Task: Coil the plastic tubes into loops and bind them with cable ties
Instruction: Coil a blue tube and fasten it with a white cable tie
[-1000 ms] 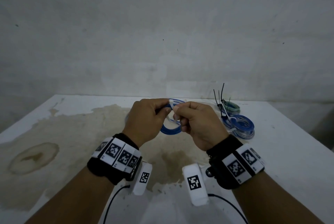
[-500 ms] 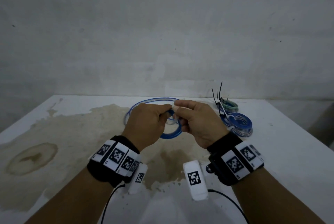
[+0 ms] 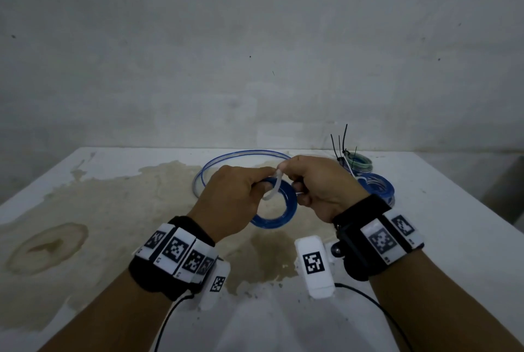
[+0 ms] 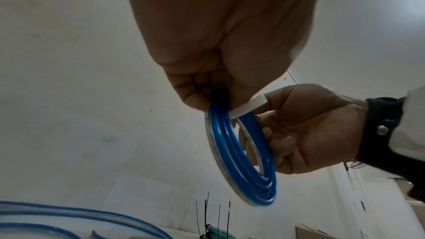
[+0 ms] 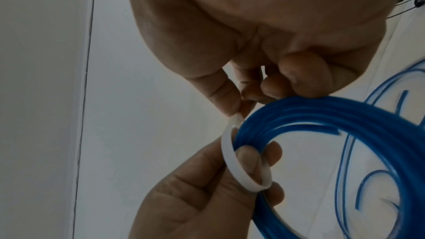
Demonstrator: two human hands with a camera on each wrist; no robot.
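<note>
My left hand (image 3: 259, 185) grips a small blue tube coil (image 3: 279, 219) at its top, above the table. A white cable tie (image 3: 273, 188) loops loosely round the coil strands beside my left fingers (image 5: 247, 155). My right hand (image 3: 287, 174) pinches the tie's upper end between thumb and finger. In the left wrist view the blue tube coil (image 4: 243, 161) hangs below my left fingers (image 4: 197, 95), with the white cable tie (image 4: 248, 108) running across to my right hand (image 4: 310, 130). The right wrist view shows the white cable tie (image 5: 236, 163) as an open ring round the blue tube coil (image 5: 322, 121).
A loose blue-and-clear tube (image 3: 226, 157) lies in a wide loop on the stained white table (image 3: 113, 209) behind my hands. At the back right sit a bound blue coil (image 3: 378, 185) and a bound green coil (image 3: 360, 161), with black cable ties (image 3: 340, 141) sticking up. A grey wall stands behind.
Both hands stayed together over the table and shifted slightly. The white tie, hidden half a second ago, now shows as a loop round the coil with my right hand at its upper end.
</note>
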